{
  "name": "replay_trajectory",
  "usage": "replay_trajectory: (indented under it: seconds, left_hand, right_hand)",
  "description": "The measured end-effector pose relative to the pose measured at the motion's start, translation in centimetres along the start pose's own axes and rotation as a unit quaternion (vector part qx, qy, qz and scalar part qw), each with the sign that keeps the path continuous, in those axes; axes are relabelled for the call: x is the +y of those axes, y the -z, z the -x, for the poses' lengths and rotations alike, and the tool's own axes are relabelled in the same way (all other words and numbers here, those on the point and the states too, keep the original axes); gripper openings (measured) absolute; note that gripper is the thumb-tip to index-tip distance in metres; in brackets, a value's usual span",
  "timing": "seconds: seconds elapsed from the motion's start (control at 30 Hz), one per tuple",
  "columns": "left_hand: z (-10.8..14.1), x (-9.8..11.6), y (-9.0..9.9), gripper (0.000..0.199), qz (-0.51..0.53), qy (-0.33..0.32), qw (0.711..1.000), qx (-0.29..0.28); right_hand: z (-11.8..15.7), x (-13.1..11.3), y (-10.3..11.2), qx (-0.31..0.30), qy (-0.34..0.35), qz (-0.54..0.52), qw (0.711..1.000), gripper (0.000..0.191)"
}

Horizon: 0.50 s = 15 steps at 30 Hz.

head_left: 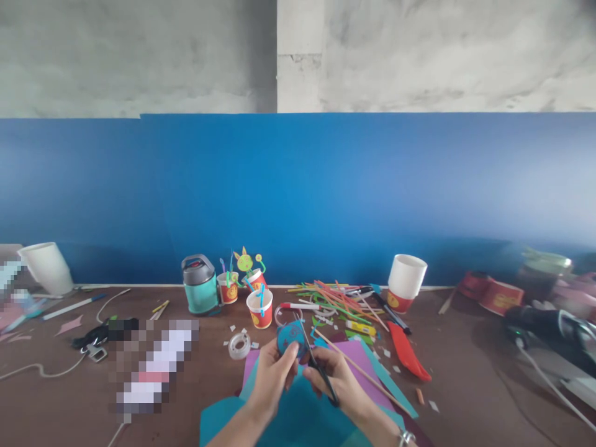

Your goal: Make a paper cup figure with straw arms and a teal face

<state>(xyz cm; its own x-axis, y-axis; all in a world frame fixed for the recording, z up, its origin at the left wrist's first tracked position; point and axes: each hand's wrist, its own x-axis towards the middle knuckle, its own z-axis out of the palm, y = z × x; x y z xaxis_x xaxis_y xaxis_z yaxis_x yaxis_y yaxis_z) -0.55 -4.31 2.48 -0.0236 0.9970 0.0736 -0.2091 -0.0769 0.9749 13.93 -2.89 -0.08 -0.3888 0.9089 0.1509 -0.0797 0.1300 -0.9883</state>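
The left hand [274, 367] pinches a small, rounded piece of bright blue paper with dark drawn lines [288, 337] between thumb and fingers; the right hand [342, 374] has its grip closed round a pair of black-handled metal scissors [323, 372], their blades pointing up and away beside the paper piece's right edge; whether they touch it, I cannot tell. The blue piece is held above large turquoise and purple paper sheets [298, 416], spread on a dark brown surface [465, 397]; a long, thin wooden stick [367, 374] lies slantwise over the sheets, to the right of the right hand; a round, clear roll of tape [239, 346] lies near the left hand; farther back stand a red-and-white paper cup with blue strips [261, 316] and, left of it, a turquoise container with a dark grey lid [200, 298]; a flat, glossy orange-red object [406, 349] lies at the right, near a yellow tube [361, 327].
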Motion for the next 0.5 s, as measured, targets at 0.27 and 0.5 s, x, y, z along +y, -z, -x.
replay_trajectory:
  seconds: [0.27, 0.5]
  left_hand:
    - [0.0, -0.1, 0.1, 0.045, 0.012, -0.006, 1.0, -0.008]
    - [-0.1, -0.2, 0.2, 0.045, 0.019, -0.004, 1.0, -0.005]
  right_hand:
    - [0.0, -1.0, -0.3, 0.011, -0.007, 0.015, 1.0, 0.049]
    - [0.1, -1.6, -0.3, 0.01, -0.008, 0.037, 0.999, 0.047]
